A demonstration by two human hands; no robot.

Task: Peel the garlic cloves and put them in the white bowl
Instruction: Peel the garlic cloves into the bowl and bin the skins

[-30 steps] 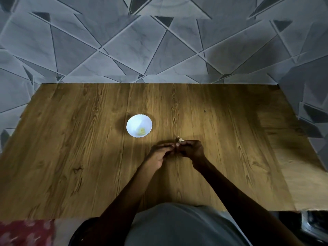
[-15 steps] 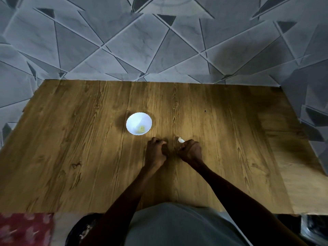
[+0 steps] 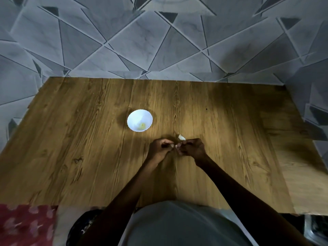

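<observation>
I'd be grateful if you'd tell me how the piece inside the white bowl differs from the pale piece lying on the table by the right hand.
The piece in the bowl looks yellowish; the piece on the table looks whitish. The bowl piece sits inside the white bowl, apart from the hands; the table piece lies on bare wood just beyond the right hand. Both are small, and neither is held.

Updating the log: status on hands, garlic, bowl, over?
Left hand, right hand both pinching garlic clove. White bowl holds yellowish piece. Pale scrap on table by right hand; bowl unobstructed.
</observation>
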